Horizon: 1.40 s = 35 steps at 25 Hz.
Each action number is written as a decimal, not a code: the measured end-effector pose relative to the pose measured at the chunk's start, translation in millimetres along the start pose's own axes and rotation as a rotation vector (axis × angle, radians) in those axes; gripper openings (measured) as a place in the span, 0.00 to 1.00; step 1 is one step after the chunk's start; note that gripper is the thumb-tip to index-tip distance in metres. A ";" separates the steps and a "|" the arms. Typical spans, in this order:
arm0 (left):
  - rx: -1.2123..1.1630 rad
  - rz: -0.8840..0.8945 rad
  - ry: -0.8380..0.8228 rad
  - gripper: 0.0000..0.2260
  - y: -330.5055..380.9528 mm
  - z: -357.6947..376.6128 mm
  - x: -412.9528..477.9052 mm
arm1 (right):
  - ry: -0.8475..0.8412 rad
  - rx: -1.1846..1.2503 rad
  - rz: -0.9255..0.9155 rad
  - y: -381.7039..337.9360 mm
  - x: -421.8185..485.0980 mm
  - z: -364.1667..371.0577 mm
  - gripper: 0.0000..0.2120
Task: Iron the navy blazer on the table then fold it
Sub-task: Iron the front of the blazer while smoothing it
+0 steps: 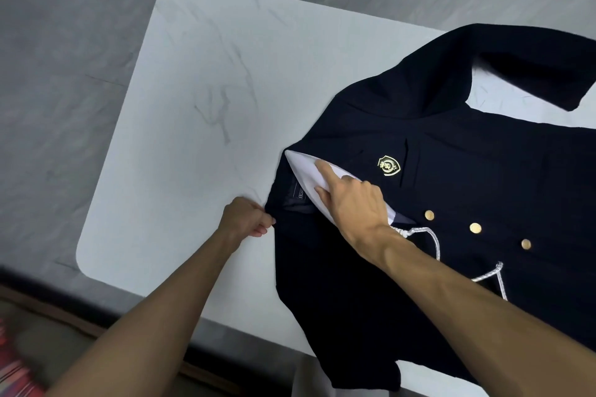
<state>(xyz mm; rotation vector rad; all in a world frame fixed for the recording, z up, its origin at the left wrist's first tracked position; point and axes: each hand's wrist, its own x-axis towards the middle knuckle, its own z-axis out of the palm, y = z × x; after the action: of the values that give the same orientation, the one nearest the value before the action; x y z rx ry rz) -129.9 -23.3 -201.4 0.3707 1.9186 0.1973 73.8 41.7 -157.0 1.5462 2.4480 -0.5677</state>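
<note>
Blazer — long axis left-right, collar left

prob home: marble table, tile floor

views: one, worn on the head | looks: down and a bit forward at the white table | near: close, the table fills most of the picture | wide: floor shows around the table, navy blazer runs off the right edge
</note>
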 end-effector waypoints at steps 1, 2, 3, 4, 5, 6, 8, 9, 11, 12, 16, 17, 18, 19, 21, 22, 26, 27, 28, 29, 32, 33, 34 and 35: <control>0.027 -0.001 0.005 0.05 3.2 0.2 1.0 | -0.009 0.009 0.010 -0.3 -0.8 4.6 0.20; 0.048 -0.007 0.009 0.04 5.9 0.1 1.8 | -0.014 0.015 0.030 1.5 -4.4 8.8 0.20; 0.074 -0.015 0.012 0.03 7.3 0.0 2.6 | 0.001 0.013 0.056 6.9 -12.6 13.2 0.20; 0.110 -0.026 0.015 0.04 9.2 0.0 2.3 | 0.028 0.000 0.086 14.4 -22.1 14.1 0.21; 0.171 -0.029 0.018 0.06 10.2 -1.1 2.3 | 0.034 0.001 0.117 22.5 -31.9 11.1 0.21; 0.268 -0.011 0.027 0.08 11.7 -1.3 2.0 | 0.005 0.033 0.147 31.6 -40.9 5.1 0.21; 0.448 0.108 0.118 0.16 18.2 4.0 -1.6 | -0.059 0.143 0.190 45.9 -50.7 -9.6 0.20; 0.468 0.233 0.188 0.20 24.8 11.0 -3.5 | -0.043 0.190 0.213 50.5 -47.4 -16.8 0.20; 0.420 0.542 0.307 0.28 41.7 29.5 -6.2 | 0.025 0.250 0.249 50.8 -26.8 -24.8 0.20; 0.450 0.671 0.331 0.30 52.4 39.7 -5.8 | 0.036 0.261 0.254 47.5 -13.4 -25.6 0.20; 0.797 0.741 0.268 0.31 72.7 73.4 10.1 | -0.013 0.131 0.208 36.9 15.3 -7.8 0.21; 0.864 0.725 0.281 0.31 72.0 75.7 13.1 | -0.018 0.079 0.224 37.9 12.9 -5.3 0.21; 0.920 0.722 0.296 0.31 70.6 75.5 15.2 | -0.025 0.040 0.249 40.9 7.4 -3.9 0.22; 0.946 0.742 0.312 0.31 68.8 73.4 16.8 | -0.033 0.020 0.273 44.9 -0.9 -4.1 0.22; 0.936 0.795 0.325 0.29 69.2 71.4 13.9 | -0.066 0.041 0.314 59.3 -22.0 -10.9 0.22; 0.896 0.815 0.332 0.26 71.8 73.4 11.3 | -0.079 0.087 0.329 68.4 -31.1 -17.6 0.21; 0.413 0.818 0.389 0.09 97.6 82.6 15.2 | 0.026 0.147 0.306 104.8 -32.6 -50.5 0.18; 0.459 0.892 0.385 0.09 105.0 83.8 23.8 | 0.072 0.114 0.293 114.7 -21.0 -56.6 0.18; 0.547 0.992 0.346 0.11 113.2 85.3 32.3 | 0.102 0.089 0.288 124.8 -7.4 -61.7 0.17; 0.648 1.095 0.285 0.13 122.1 86.4 42.5 | 0.115 0.070 0.282 133.8 5.5 -65.9 0.17; 0.882 1.231 0.128 0.26 153.5 84.4 62.4 | 0.079 -0.010 0.254 157.1 32.3 -66.5 0.17; 0.955 1.256 0.106 0.31 158.8 83.0 64.7 | 0.070 -0.037 0.253 164.0 37.1 -64.3 0.17; 1.024 1.271 0.097 0.35 160.5 81.5 66.1 | 0.070 -0.052 0.258 169.4 40.3 -61.9 0.17; 1.082 1.276 0.101 0.38 157.9 80.2 66.9 | 0.074 -0.058 0.265 172.8 42.2 -60.1 0.17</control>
<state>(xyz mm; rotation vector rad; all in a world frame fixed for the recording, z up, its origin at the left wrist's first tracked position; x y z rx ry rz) -52.1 144.8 -240.7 2.2980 1.4427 -0.0343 213.0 167.6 -155.0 1.8574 2.2341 -0.3949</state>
